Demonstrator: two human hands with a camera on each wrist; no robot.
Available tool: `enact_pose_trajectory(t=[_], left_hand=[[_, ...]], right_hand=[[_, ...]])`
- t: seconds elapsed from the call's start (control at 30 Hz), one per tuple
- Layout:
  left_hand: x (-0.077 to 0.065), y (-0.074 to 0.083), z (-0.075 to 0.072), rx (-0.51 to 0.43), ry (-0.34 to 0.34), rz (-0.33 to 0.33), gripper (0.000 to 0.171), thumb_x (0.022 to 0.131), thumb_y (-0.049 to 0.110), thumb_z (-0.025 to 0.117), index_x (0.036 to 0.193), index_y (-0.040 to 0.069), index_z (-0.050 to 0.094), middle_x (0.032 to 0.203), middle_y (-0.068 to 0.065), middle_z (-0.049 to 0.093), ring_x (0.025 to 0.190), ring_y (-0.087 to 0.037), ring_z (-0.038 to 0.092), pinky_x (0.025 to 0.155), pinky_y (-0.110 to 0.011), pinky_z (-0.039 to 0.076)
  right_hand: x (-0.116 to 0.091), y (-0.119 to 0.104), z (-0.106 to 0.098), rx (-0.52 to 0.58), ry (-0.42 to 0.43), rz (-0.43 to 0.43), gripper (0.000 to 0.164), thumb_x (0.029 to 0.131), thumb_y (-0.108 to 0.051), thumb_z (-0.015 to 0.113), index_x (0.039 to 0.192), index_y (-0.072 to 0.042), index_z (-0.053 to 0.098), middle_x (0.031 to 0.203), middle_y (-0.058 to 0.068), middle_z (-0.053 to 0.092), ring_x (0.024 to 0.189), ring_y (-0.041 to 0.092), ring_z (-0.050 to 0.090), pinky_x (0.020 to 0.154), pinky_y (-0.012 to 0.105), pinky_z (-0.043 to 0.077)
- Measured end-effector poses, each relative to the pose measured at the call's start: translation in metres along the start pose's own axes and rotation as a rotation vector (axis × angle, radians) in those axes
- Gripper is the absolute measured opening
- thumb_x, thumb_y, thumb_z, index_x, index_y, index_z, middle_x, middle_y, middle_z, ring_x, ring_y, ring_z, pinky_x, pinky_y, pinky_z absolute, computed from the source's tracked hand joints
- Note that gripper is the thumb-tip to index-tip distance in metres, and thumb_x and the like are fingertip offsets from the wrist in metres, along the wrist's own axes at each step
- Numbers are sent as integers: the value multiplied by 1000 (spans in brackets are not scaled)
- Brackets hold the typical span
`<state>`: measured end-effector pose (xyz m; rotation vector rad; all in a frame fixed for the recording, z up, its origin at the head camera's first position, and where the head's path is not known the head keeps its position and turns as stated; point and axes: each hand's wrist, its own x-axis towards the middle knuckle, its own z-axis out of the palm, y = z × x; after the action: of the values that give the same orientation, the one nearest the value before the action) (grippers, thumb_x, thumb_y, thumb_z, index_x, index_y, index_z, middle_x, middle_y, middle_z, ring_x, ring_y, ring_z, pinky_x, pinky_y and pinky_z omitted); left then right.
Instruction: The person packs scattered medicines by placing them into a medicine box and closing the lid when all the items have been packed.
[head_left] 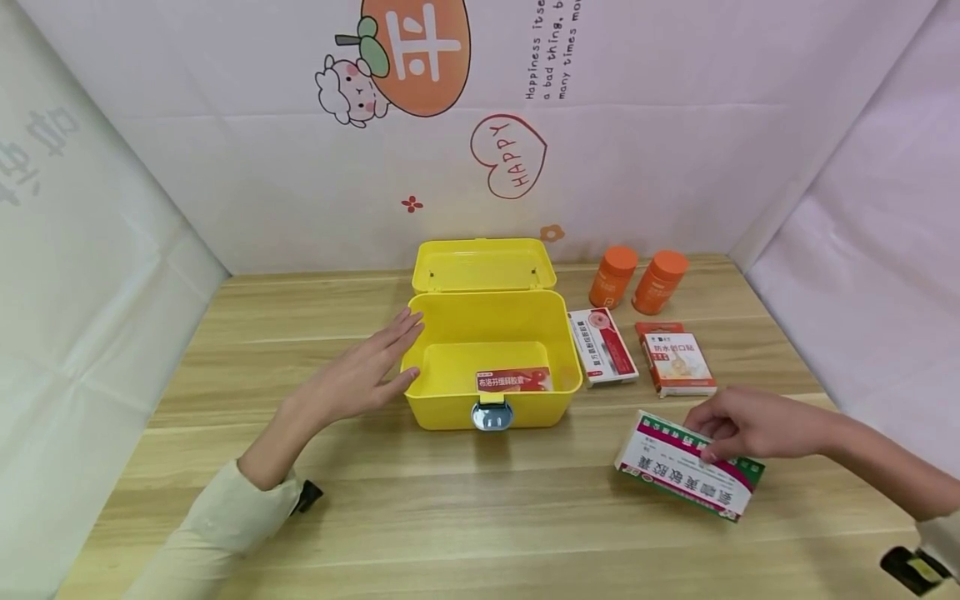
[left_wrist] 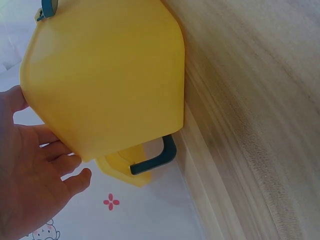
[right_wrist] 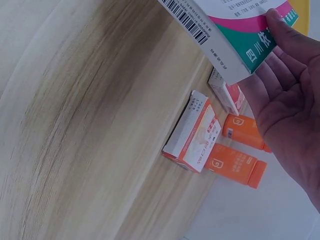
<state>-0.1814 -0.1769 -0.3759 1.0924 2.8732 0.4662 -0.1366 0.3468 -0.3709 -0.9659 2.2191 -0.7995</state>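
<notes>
A yellow storage box [head_left: 450, 410] with its lid [head_left: 483, 265] tipped back stands mid-table, a silver latch on its front. Inside lies a red and white medicine box [head_left: 513, 380]. My left hand [head_left: 360, 375] is at the left rim of the storage box, fingers extended; in the left wrist view the fingertips lie along its edge. To the right, my right hand [head_left: 750, 423] pinches a white, green and magenta medicine box [head_left: 686, 471] between thumb and fingers. The right wrist view shows that medicine box [right_wrist: 240, 30] raised over the table, a barcode on its side.
Right of the storage box lies a white and red medicine box [head_left: 602, 346]. Beside it are an orange and white bandage box [head_left: 677, 360] and two orange bottles [head_left: 613, 277] near the back. White printed cloth [head_left: 637, 167] walls the table at back and sides.
</notes>
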Motion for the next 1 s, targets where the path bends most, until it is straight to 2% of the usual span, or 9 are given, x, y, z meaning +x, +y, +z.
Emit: enact_pose_trajectory(t=[0.13,0.23,0.43,0.47,0.53,0.67,0.77,0.87,1.0], left_hand=[[0,0,0,7,-7,-1,70,103,36,50,158,2,23,167,-16,17,155,-32,17,122,-50,27],[0,0,0,12,-8,-2,70,104,39,48,158,2,22,167,-16,17,155,-32,16,122,-51,27],[1,0,0,13,-5,-1,69,104,36,49,157,2,23,167,-16,18,155,-32,17,122,-51,28],[1,-1,0,15,-7,-4,69,104,36,49,158,2,23,167,-16,18,155,-32,17,122,-51,28],[0,-1,0,18,-6,-5,69,104,37,49,158,2,23,167,-16,18,155,-32,17,122,-51,28],[0,-1,0,14,-5,-4,70,104,39,48,158,2,23,167,-15,18,155,-32,17,122,-50,28],[0,-1,0,14,-14,-10,69,104,39,48,158,3,23,167,-15,18,155,-30,16,122,-50,28],[0,0,0,15,-20,-16,69,104,38,49,158,2,23,167,-14,17,156,-30,16,122,-50,27],[0,0,0,11,-7,-10,69,103,35,51,157,2,24,167,-15,18,155,-32,17,122,-51,28]], right_hand=[[1,-2,0,31,10,-15,11,95,-15,67,106,-15,69,70,-14,51,63,-9,41,48,17,35],[1,-4,0,66,17,-34,11,95,-12,66,106,-14,68,69,-10,50,63,-9,40,48,18,35],[4,-10,-1,90,44,-59,6,95,-12,67,97,-16,65,62,3,35,61,-9,34,46,21,32],[5,-11,-1,92,50,-59,5,95,-12,67,98,-16,66,62,3,36,60,-9,34,46,20,32],[5,-14,-3,101,61,-43,8,95,-11,67,102,-13,68,65,-3,48,62,-8,42,48,19,38],[5,-22,-5,105,104,31,22,96,-13,66,116,-5,68,85,-10,67,70,-3,54,56,19,48],[6,-28,-6,120,140,82,28,96,-15,67,119,0,67,85,-11,67,68,0,55,55,20,48],[8,-34,-8,140,170,106,36,96,-14,66,125,6,64,92,-8,72,69,2,57,56,20,49],[10,-41,-10,144,190,115,32,97,-14,65,124,2,66,99,-5,75,74,6,63,58,21,52]])
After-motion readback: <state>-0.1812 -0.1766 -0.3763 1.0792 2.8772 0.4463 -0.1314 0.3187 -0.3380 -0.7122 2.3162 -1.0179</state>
